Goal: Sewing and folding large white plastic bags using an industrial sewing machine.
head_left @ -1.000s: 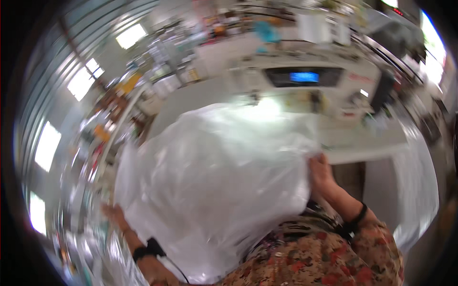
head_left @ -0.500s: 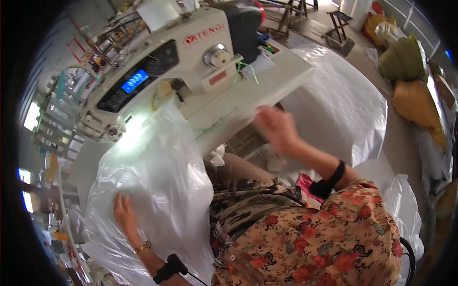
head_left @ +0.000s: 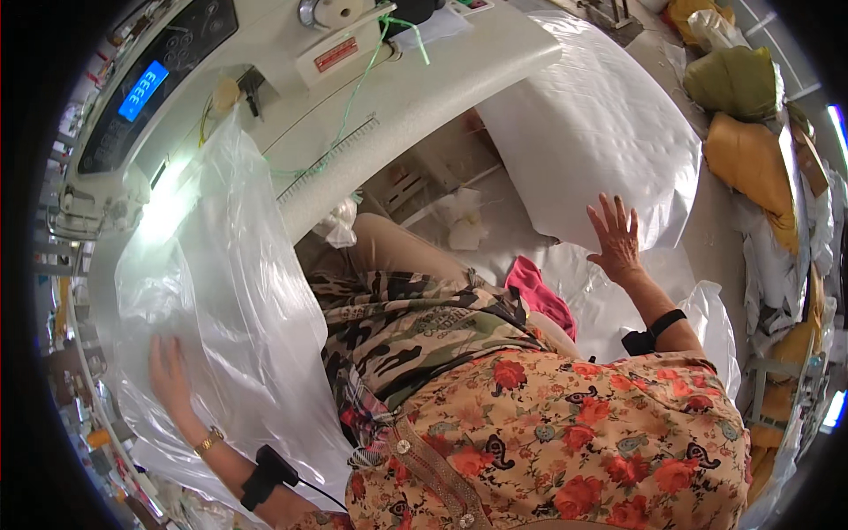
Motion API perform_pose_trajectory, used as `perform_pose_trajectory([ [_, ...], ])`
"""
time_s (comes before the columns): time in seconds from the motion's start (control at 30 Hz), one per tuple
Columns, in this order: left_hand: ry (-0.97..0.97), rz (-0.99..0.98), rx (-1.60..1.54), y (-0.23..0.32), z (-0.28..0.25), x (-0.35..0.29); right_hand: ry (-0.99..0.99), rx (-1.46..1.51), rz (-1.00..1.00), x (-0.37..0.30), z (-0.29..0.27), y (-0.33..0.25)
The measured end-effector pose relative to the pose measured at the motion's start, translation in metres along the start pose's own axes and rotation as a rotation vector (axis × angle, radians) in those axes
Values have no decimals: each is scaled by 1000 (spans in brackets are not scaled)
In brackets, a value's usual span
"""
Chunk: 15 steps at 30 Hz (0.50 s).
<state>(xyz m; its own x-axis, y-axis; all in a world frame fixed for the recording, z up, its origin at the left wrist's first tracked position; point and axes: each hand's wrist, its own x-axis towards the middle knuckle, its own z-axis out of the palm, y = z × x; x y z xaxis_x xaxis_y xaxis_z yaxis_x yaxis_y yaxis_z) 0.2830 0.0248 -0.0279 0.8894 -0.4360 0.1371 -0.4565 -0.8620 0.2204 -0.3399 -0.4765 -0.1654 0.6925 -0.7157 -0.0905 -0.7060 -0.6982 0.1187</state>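
Observation:
My left hand (head_left: 170, 375) lies flat on a translucent plastic sheet (head_left: 252, 291), fingers stretched out and slightly blurred. The sheet spreads over the left part of the sewing table and hangs down near my lap. Its upper end runs beneath the lit needle area of a white sewing machine (head_left: 274, 31); the glare hides the needle. Off to the right, my right hand (head_left: 616, 237) is held with its fingers spread and nothing in it. It is over the lower edge of a white plastic sheet pile (head_left: 601, 132) draped beside the table; whether it touches cannot be made out.
A ruler scale (head_left: 331, 157) is marked along the table (head_left: 459, 66), with green thread (head_left: 358, 88) trailing over it. Pink cloth (head_left: 541, 296) lies beside my leg. Yellow and olive bundles (head_left: 733, 84) stand at the far right. The machine's display (head_left: 143, 91) glows blue.
My right hand has swung right, from the table's front edge to the white sheet pile, and its fingers have spread. The view has shifted; my left hand stays on the plastic.

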Motion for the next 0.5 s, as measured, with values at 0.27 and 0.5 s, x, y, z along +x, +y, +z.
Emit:
perform_pose_trajectory([
  [0.27, 0, 12, -3, 5, 0, -1, -44, -206, -171, -13, 26, 6],
  [0.5, 23, 67, 9, -1, 2, 2, 28, -287, -192, -20, 7, 9],
])
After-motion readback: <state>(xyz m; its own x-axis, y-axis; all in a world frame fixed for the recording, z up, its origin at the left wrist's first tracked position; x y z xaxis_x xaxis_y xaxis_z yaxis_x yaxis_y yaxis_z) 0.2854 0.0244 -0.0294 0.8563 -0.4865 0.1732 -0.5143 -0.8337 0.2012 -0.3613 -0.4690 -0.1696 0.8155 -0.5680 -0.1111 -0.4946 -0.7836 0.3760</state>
